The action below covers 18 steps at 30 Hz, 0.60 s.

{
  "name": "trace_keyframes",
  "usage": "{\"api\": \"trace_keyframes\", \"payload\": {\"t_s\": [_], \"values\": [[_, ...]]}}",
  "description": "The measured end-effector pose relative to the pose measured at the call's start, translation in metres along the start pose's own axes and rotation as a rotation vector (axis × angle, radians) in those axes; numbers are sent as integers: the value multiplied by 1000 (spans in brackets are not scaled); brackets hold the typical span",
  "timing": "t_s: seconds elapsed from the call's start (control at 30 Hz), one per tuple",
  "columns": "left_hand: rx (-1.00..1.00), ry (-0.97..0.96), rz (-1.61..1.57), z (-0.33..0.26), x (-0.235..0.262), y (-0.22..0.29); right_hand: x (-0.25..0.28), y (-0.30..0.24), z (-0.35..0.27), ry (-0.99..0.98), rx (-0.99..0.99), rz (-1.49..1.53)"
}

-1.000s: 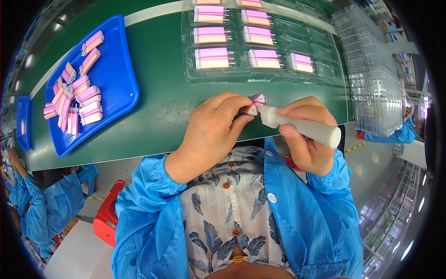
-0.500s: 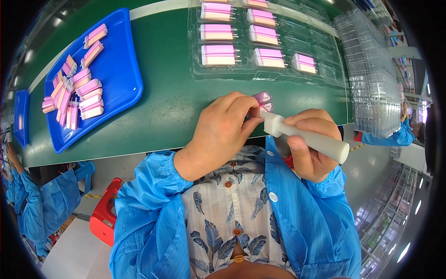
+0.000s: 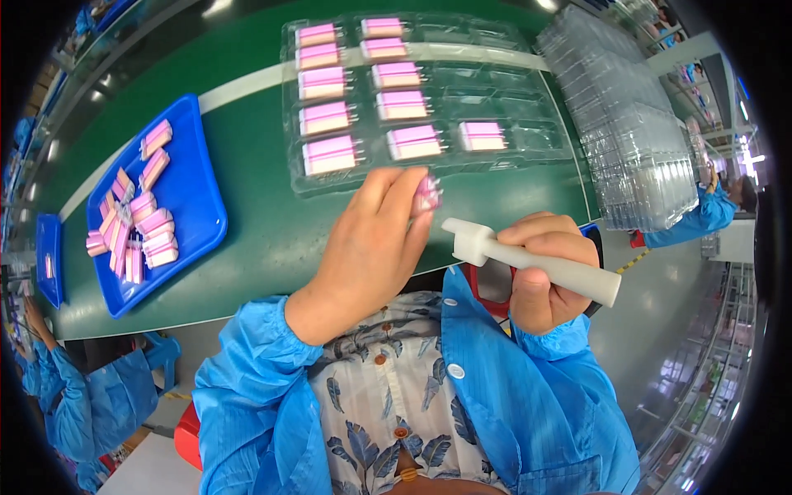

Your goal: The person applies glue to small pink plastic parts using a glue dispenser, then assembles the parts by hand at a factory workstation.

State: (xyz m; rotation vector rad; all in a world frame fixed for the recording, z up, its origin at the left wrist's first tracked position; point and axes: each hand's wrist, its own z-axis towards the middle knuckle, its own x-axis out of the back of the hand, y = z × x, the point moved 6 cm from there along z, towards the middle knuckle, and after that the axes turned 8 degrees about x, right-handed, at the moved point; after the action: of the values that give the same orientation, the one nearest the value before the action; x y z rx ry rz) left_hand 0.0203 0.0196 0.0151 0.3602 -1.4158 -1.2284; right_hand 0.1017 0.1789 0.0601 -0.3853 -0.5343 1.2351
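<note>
Left hand: here is the left hand (image 3: 363, 239), thumb and fingers drawn narrow, pinching a pink piece (image 3: 426, 196); the fingers hide much of it.
Pink piece: right at the fingertips, above the green table (image 3: 256, 214), one end poking out past the grip, its details blurred.
Right hand: over on the other side, the right hand (image 3: 554, 305) has its fingers wrapped around a white tool (image 3: 532, 262), a firm hold on the handle.
White tool: flat tip angled towards the pinching left hand, near the pink piece yet apart from it; the handle's butt juts out right of the right-hand grip.
Clear tray: just beyond the left-hand grip lies the clear tray (image 3: 535, 136), eleven pink-and-cream packs (image 3: 328, 155) in its compartments, five, five and one by column.
Blue tray: well left of that grip, the blue tray (image 3: 210, 198) carries a jumble of loose packs (image 3: 154, 221).
Tray stack: beyond and right of the right-hand grip, a tall stack of clear trays (image 3: 631, 140).
Co-worker: far left of both grips, a person in a blue smock (image 3: 103, 404).
</note>
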Motion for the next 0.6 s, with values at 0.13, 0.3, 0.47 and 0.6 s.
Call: {"api": "trace_keyframes", "payload": {"t_s": [0.13,0.3,0.47,0.6], "values": [[-230,60,199,67,-21,27,16,-2,-6,20,-54,-82],[-306,119,577,129,-65,6,18,-1,-13,78,-125,-27],[-351,229,665,82,-24,35,26,-1,-25,163,-138,-58],[-203,396,689,15,70,5,12,13,-23,130,-132,-22]]}}
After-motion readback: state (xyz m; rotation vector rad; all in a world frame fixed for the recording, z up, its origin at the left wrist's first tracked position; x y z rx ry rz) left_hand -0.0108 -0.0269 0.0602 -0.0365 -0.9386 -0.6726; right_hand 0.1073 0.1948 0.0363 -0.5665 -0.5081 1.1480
